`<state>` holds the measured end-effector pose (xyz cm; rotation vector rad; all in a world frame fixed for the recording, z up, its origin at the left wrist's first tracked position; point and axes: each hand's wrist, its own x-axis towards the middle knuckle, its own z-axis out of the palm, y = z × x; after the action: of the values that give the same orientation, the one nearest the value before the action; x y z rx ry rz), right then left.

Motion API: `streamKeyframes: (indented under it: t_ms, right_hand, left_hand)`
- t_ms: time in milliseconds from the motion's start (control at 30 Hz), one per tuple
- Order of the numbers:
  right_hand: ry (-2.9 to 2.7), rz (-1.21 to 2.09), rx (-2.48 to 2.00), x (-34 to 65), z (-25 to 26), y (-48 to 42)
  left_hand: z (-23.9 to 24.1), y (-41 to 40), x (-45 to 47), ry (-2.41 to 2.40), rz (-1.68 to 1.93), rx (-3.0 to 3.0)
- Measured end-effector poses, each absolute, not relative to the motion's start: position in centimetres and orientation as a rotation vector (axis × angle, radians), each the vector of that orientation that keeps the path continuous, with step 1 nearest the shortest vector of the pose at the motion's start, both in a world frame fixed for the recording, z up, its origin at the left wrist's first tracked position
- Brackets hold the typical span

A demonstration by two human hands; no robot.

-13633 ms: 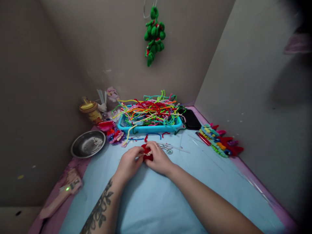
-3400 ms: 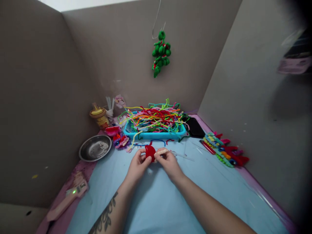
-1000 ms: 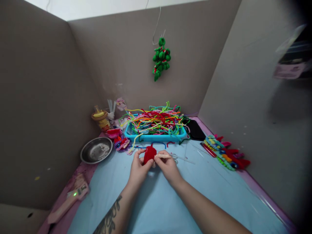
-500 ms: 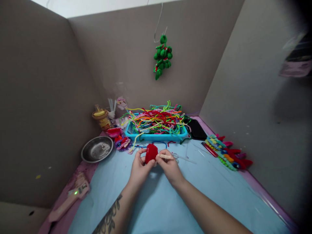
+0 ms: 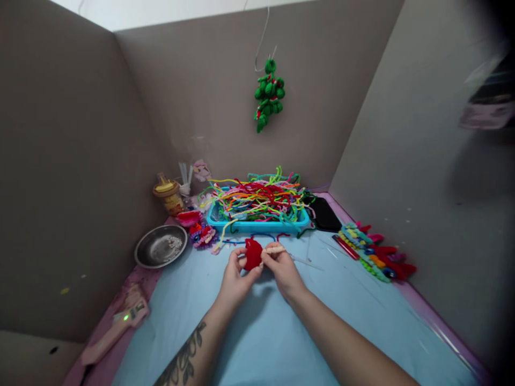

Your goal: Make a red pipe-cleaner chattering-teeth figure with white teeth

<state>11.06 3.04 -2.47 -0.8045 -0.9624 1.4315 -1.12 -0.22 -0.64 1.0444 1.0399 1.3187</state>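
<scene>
My left hand (image 5: 238, 272) is closed on a rounded, fuzzy red piece (image 5: 253, 254), apparently made of pipe cleaner, with the thumb along its lower edge. Against the right side of that piece, my right hand (image 5: 281, 268) pinches a cream, ridged pipe-cleaner strip (image 5: 274, 250). The strip's near end meets the red piece; whether they are joined is hidden by the fingertips. Both hands are held above the blue table cover (image 5: 257, 332).
A blue tray (image 5: 259, 227) heaped with coloured pipe cleaners stands at the back. Left are a metal bowl (image 5: 155, 252) with small white bits and a pink glue gun (image 5: 116, 329). A black phone (image 5: 324, 214), a red pen-like tool (image 5: 346, 247) and colourful fuzzy pieces (image 5: 376, 254) lie right.
Both hands have shifted slightly to the right. The red piece has turned and looks rounder, and the cream strip has risen a little.
</scene>
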Motion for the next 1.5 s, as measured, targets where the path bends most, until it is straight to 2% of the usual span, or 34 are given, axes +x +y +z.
streamKeyframes:
  t_ms: [233,667,1033,1500]
  right_hand:
    - [-0.824,1.5,-0.855,12.4,-2.0,3.6]
    - [-1.056,1.481,-0.816,12.4,-2.0,3.5]
    - [-1.557,0.871,-1.047,11.7,-1.9,2.5]
    - [-1.527,0.915,-1.038,11.6,-2.6,2.7]
  left_hand:
    - [-0.7,0.2,-1.7,0.971,1.289,0.996]
    - [-0.4,0.3,-1.8,1.006,1.296,0.84]
    - [0.1,0.4,-1.9,0.859,1.374,0.553]
    - [0.1,-0.1,-1.2,0.999,1.379,0.677]
